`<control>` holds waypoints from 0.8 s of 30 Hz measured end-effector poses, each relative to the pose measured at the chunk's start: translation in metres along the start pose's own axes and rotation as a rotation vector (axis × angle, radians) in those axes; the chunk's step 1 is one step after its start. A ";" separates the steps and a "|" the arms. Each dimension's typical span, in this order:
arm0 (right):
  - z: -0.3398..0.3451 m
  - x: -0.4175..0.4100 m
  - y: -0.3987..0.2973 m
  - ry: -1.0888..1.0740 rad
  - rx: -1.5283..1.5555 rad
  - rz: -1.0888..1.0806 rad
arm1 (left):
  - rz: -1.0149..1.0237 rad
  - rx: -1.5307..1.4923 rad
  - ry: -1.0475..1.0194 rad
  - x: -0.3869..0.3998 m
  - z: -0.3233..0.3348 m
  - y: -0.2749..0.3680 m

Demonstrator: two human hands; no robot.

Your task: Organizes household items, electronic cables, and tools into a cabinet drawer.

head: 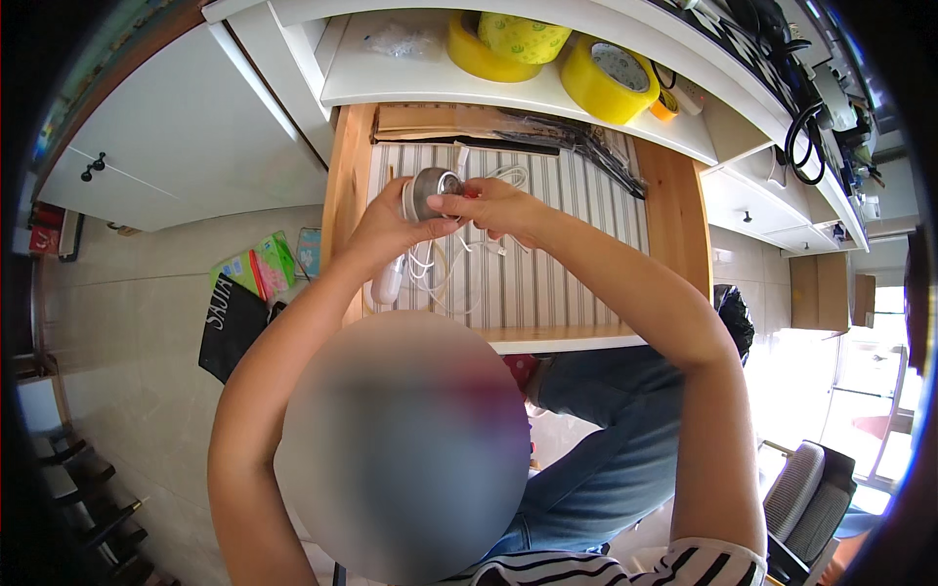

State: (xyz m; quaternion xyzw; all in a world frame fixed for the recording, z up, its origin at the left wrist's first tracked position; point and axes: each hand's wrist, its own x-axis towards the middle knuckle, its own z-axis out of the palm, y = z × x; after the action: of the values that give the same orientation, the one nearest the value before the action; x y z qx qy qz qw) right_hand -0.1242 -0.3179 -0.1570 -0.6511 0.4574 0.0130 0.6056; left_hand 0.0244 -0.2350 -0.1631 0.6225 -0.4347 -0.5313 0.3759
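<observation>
A small round grey-and-white device (427, 192) is held over a pulled-out wooden drawer (673, 212). My left hand (392, 223) grips its left side and underside. Fingers of my right hand (506, 209) pinch its right side, with the thumb across the front; a bit of red shows beside them. Below the hands, thin white cables (421, 267) lie loosely on the striped drawer liner (564, 256). A white rounded handheld item (388, 282) rests at the drawer's left side. Another coiled white cable (513, 174) lies behind my right hand.
Flat cardboard (425, 121) and a black plastic-wrapped item (604, 161) lie along the drawer's back. The shelf above holds yellow tape rolls (601, 80) and crumpled transparent plastic (399, 40). Black cables (802, 143) hang at the right. On the floor are a black bag (231, 322) and green package (271, 264).
</observation>
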 end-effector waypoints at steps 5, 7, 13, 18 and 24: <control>-0.012 -0.036 -0.016 0.149 0.043 -0.037 | 0.508 0.614 0.266 -0.015 0.014 0.020; -0.015 -0.063 -0.031 0.164 0.204 -0.310 | 0.673 0.179 0.272 -0.028 0.011 0.043; -0.031 -0.152 -0.038 0.544 -0.316 -0.798 | 0.109 -0.084 -0.022 -0.094 -0.048 0.104; 0.014 -0.179 0.028 -0.514 -0.306 -0.434 | 0.350 0.866 0.245 -0.132 -0.063 0.093; 0.118 -0.141 0.214 -0.484 -0.373 -0.154 | 0.170 0.413 0.131 -0.141 -0.031 0.095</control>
State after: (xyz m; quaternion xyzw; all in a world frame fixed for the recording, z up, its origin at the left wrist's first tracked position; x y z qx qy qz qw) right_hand -0.2730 -0.1092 -0.2742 -0.7617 0.2388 0.2053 0.5662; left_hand 0.0335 -0.1347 -0.0225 0.6805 -0.5596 -0.3562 0.3112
